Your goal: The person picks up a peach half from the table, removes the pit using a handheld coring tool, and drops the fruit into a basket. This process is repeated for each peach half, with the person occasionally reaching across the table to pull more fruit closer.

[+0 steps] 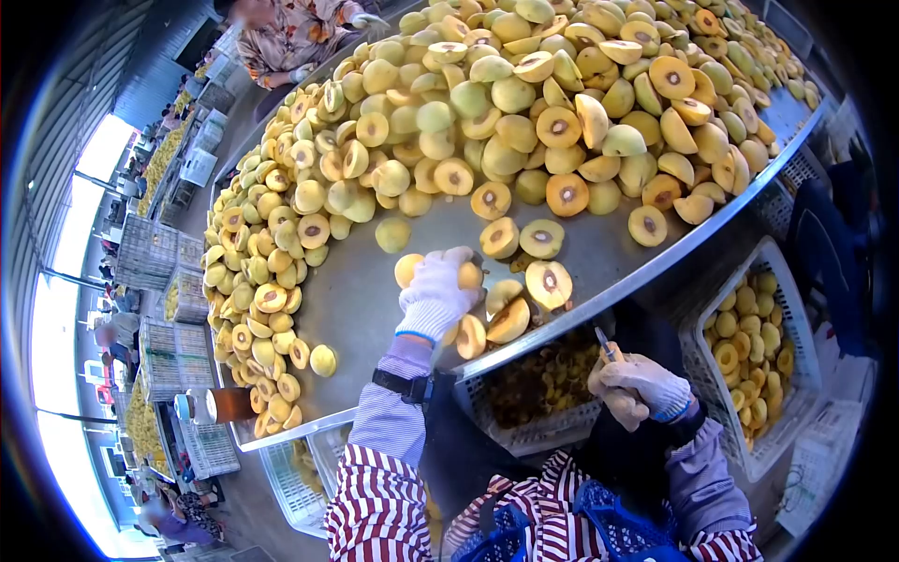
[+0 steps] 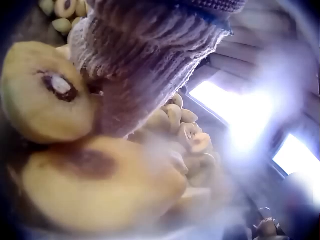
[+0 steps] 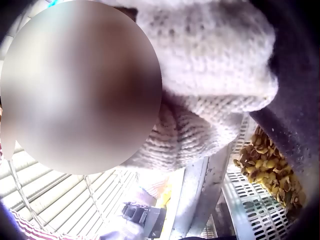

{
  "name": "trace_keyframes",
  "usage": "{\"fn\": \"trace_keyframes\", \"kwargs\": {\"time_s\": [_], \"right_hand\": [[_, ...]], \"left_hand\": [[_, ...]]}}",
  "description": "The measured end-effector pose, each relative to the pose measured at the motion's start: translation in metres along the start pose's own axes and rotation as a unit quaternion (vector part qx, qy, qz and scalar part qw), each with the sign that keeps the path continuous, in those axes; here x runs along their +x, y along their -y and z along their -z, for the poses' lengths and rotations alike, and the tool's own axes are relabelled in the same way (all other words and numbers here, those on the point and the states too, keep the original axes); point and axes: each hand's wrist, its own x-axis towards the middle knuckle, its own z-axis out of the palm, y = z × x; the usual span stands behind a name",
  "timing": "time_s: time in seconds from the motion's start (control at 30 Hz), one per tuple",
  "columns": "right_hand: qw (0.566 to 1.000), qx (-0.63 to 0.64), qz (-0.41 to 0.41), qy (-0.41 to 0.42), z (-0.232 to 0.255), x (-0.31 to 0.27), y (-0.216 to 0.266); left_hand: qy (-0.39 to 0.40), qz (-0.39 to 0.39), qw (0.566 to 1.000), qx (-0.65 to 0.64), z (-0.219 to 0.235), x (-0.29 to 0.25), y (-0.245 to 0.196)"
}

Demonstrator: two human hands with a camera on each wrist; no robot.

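The left hand [image 1: 437,292], in a white knit glove, reaches over the metal table [image 1: 361,318] with its fingers around yellow fruit halves; one half [image 1: 407,270] shows at its left side. Glove and wrist [image 2: 135,60] fill the top of the left wrist view, beside a large cut half [image 2: 45,95] with a brown-ringed centre. Near the table's front edge, the gloved right hand [image 1: 644,386] grips a small knife [image 1: 609,348], blade pointing up. In the right wrist view its curled glove [image 3: 210,55] is close up, partly behind a blurred patch.
A large heap of fruit halves [image 1: 515,103] covers the table's far side and left. Below the front edge stand a crate of dark scraps [image 1: 538,389] and, at right, a white crate [image 1: 803,365] of fruit. Another person [image 1: 290,42] is across the table. A brown jar [image 1: 229,405] sits lower left.
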Motion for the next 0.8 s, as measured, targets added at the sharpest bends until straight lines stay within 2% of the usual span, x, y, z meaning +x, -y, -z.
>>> {"fn": "trace_keyframes", "kwargs": {"time_s": [0.07, 0.1, 0.17, 0.2, 0.23, 0.3, 0.33, 0.43, 0.47, 0.57, 0.6, 0.7, 0.73, 0.8], "right_hand": [[1.000, -0.012, 0.004, -0.002, -0.003, 0.002, -0.003], [1.000, -0.020, 0.011, -0.005, -0.003, 0.002, -0.006], [0.999, -0.031, 0.024, -0.010, -0.005, 0.001, -0.009], [0.999, -0.038, 0.019, -0.025, -0.009, -0.003, -0.006], [0.998, -0.051, 0.020, -0.039, -0.012, -0.004, -0.008], [0.994, -0.080, 0.020, -0.065, -0.018, -0.006, -0.012], [0.994, -0.086, -0.003, -0.070, -0.024, -0.005, -0.013], [0.996, -0.073, 0.003, -0.055, -0.066, -0.020, -0.013], [0.996, -0.081, 0.024, -0.027, -0.074, -0.022, -0.021], [0.991, -0.125, 0.048, -0.019, -0.103, -0.035, -0.022], [0.990, -0.120, 0.069, -0.001, -0.106, -0.039, -0.024], [0.966, -0.220, 0.132, -0.033, -0.112, -0.041, -0.032], [0.957, -0.254, 0.131, -0.051, -0.111, -0.040, -0.036], [0.939, -0.290, 0.167, -0.074, -0.109, -0.039, -0.043]], "left_hand": [[-0.108, -0.071, 0.988, -0.083, -0.029, -0.002, 0.033], [-0.106, -0.002, 0.976, -0.189, -0.022, -0.015, 0.026], [-0.090, 0.136, 0.907, -0.388, -0.001, -0.046, 0.009], [-0.078, 0.062, 0.820, -0.564, -0.014, -0.053, 0.029], [-0.032, 0.003, 0.708, -0.706, -0.005, -0.073, 0.022], [0.010, -0.068, 0.597, -0.799, -0.014, -0.100, 0.015], [0.011, -0.044, 0.602, -0.797, -0.013, -0.116, 0.006], [0.059, -0.034, 0.549, -0.833, -0.022, -0.147, -0.013], [0.071, -0.017, 0.550, -0.832, -0.026, -0.157, -0.015], [0.061, -0.027, 0.565, -0.822, -0.030, -0.174, -0.033], [0.006, -0.049, 0.584, -0.811, -0.033, -0.178, -0.048], [-0.009, -0.031, 0.598, -0.801, -0.027, -0.196, -0.070], [-0.013, -0.048, 0.601, -0.798, -0.030, -0.197, -0.071], [-0.014, -0.059, 0.585, -0.809, -0.030, -0.207, -0.078]]}}
